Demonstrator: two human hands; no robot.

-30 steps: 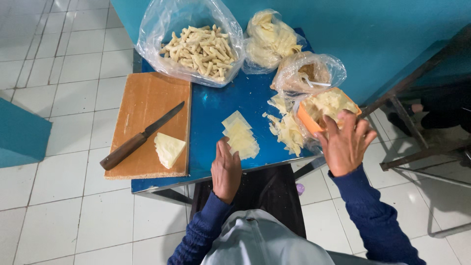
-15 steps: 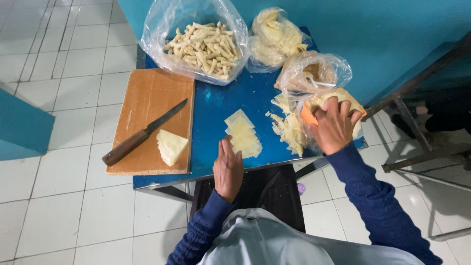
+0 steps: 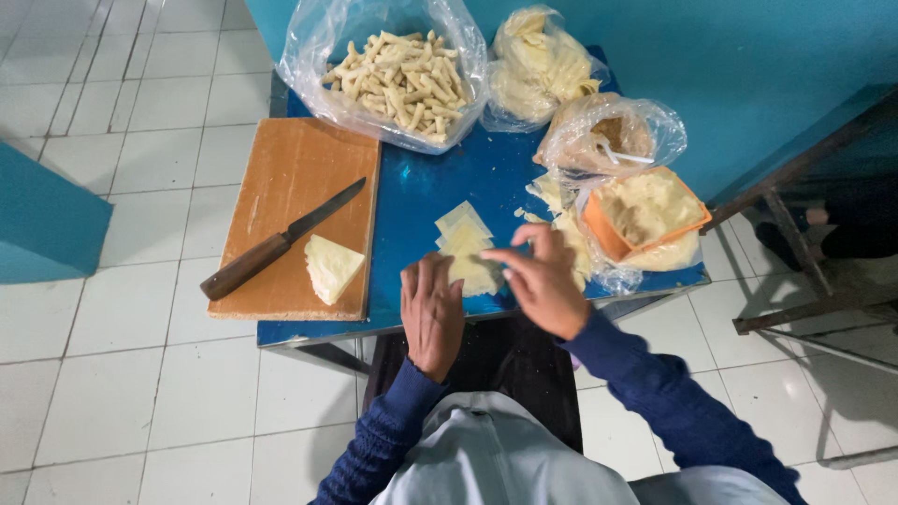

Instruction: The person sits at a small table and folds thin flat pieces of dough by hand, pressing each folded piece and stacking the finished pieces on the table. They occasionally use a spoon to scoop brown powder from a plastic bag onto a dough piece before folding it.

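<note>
My right hand (image 3: pixel 543 281) has come back from the orange tub of pale filling (image 3: pixel 645 213), fingers pinched together, over the stack of pale square wrappers (image 3: pixel 465 245). My left hand (image 3: pixel 430 313) lies flat and empty beside that stack.

We see a cutting board (image 3: pixel 290 187) at the table's (image 3: pixel 421 187) left, bearing a knife (image 3: pixel 281 241) and, right of it, a wedge (image 3: pixel 331 266). Right of the board lie stacked sheets (image 3: pixel 465 241); behind them, a bag of sticks (image 3: pixel 398 75); farther right, a tub (image 3: pixel 645 213).
</note>
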